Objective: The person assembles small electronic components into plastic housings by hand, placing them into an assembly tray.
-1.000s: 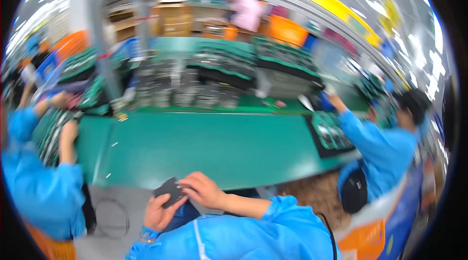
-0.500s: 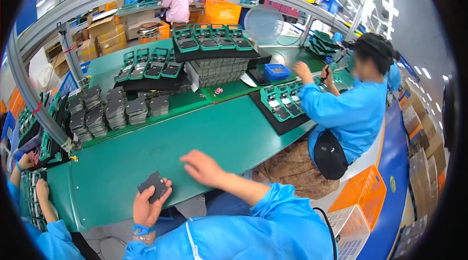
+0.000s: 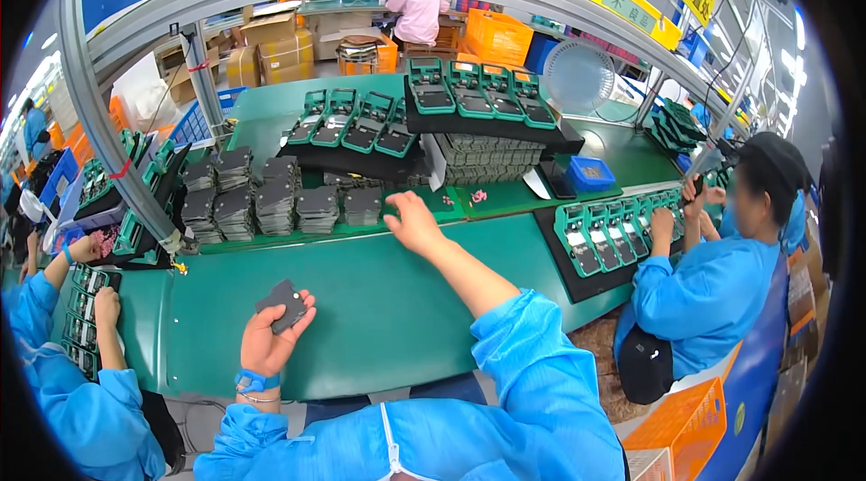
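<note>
Over the smooth green tabletop (image 3: 216,323), our left hand (image 3: 266,345) grips a flat dark-grey notched plate (image 3: 287,302); our right hand (image 3: 417,223), loose and seemingly empty, is nearer the stacked dark-grey plates (image 3: 363,205), just to its left.

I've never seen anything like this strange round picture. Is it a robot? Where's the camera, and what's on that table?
No robot here: these are a person's own bare hands. The picture comes from a wide fisheye camera on that person's head, looking down, so straight edges bend. The left hand holds a flat dark plate above the green table. The right hand reaches forward near stacks of dark plates, with nothing visibly held. Green-framed units stand in rows on black sheets, and a blue tray sits toward the right. Co-workers in blue are at either side.
</note>
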`<state>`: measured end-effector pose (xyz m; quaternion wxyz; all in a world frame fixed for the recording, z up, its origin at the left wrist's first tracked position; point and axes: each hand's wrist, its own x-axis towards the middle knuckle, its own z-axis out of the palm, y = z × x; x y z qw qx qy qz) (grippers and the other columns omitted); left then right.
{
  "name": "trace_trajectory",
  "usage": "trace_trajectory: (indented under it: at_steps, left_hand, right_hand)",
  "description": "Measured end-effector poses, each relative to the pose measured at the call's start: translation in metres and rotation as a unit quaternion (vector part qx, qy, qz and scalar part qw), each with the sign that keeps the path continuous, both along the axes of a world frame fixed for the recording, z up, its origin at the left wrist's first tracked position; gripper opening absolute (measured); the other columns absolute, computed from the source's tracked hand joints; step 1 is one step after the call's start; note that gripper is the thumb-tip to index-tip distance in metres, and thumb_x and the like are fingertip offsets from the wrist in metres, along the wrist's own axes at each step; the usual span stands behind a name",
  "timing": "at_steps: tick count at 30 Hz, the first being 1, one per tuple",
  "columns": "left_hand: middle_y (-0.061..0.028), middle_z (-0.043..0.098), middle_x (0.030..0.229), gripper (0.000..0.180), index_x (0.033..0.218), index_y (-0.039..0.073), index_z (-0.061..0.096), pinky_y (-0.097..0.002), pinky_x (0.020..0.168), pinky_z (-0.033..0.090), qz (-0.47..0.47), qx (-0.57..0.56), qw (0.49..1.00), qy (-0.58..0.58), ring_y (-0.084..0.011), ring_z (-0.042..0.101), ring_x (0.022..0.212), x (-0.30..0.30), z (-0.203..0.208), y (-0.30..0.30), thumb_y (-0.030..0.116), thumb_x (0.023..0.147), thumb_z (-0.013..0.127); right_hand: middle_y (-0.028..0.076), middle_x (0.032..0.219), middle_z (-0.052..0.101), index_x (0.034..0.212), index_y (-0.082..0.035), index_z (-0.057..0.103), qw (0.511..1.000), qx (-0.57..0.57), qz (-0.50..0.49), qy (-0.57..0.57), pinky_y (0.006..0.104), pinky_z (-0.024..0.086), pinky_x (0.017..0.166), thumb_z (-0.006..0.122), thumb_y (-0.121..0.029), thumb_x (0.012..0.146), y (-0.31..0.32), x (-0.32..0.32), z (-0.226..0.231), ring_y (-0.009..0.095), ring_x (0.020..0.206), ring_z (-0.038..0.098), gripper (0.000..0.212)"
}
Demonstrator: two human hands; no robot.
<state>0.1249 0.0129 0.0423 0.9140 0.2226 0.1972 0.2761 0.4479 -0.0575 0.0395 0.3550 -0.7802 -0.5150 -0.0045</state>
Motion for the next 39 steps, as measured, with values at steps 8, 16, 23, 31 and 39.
trace_trajectory:
  at_steps: [8, 16, 23, 31, 39]
  left_hand:
    - [-0.0272, 0.046, 0.123, 0.046, 0.129, -0.007, 0.035, -0.0519, 0.098, 0.042, -0.023, -0.007, 1.0, 0.015, -0.044, 0.046, 0.116, 0.004, 0.029, 0.026, 0.004, 0.085, 0.045]
    - [-0.0256, 0.05, 0.121, 0.043, 0.127, -0.008, 0.039, -0.0467, 0.096, 0.046, 0.042, 0.195, 0.979, -0.034, -0.038, 0.052, 0.113, 0.011, 0.13, 0.074, 0.008, 0.088, 0.047]
    - [-0.0273, 0.051, 0.118, 0.036, 0.121, -0.014, 0.039, -0.0464, 0.096, 0.046, -0.016, 0.179, 0.983, -0.029, -0.0389, 0.053, 0.111, 0.08, 0.151, 0.114, 0.005, 0.091, 0.042]
    - [-0.0258, 0.053, 0.116, 0.037, 0.122, -0.013, 0.041, -0.0448, 0.093, 0.049, -0.004, 0.155, 0.988, 0.029, -0.0381, 0.055, 0.108, 0.085, 0.116, 0.117, 0.006, 0.09, 0.042]
    - [-0.0231, 0.059, 0.11, 0.031, 0.114, -0.01, 0.052, -0.0435, 0.092, 0.05, -0.072, 0.183, 0.981, 0.005, -0.0352, 0.058, 0.106, 0.041, 0.112, 0.065, 0.01, 0.09, 0.051]
  right_hand:
    - [0.018, 0.082, 0.062, 0.11, 0.005, 0.049, 0.97, 0.091, -0.223, 0.014, 0.0403, 0.051, 0.068, 0.065, -0.022, 0.076, 0.061, 0.104, -0.033, 0.031, 0.073, 0.063, 0.047]
    - [0.016, 0.082, 0.058, 0.119, 0.007, 0.039, 0.878, 0.067, -0.194, 0.433, 0.0319, 0.052, 0.045, 0.061, -0.003, 0.078, 0.075, 0.093, 0.002, 0.022, 0.06, 0.063, 0.048]
    - [0.021, 0.102, 0.061, 0.115, 0.002, 0.053, 0.919, 0.039, -0.336, 0.201, 0.0381, 0.051, 0.075, 0.06, -0.001, 0.071, 0.087, 0.109, -0.007, 0.032, 0.092, 0.063, 0.045]
    - [0.025, 0.121, 0.052, 0.111, 0.004, 0.056, 0.893, 0.116, -0.335, 0.277, 0.0433, 0.043, 0.09, 0.05, 0.003, 0.073, 0.085, 0.1, 0.01, 0.04, 0.111, 0.051, 0.038]
    - [0.028, 0.099, 0.06, 0.097, 0.007, 0.061, 0.93, 0.142, -0.311, 0.137, 0.0447, 0.044, 0.088, 0.059, -0.009, 0.066, 0.058, 0.142, -0.04, 0.042, 0.097, 0.056, 0.035]
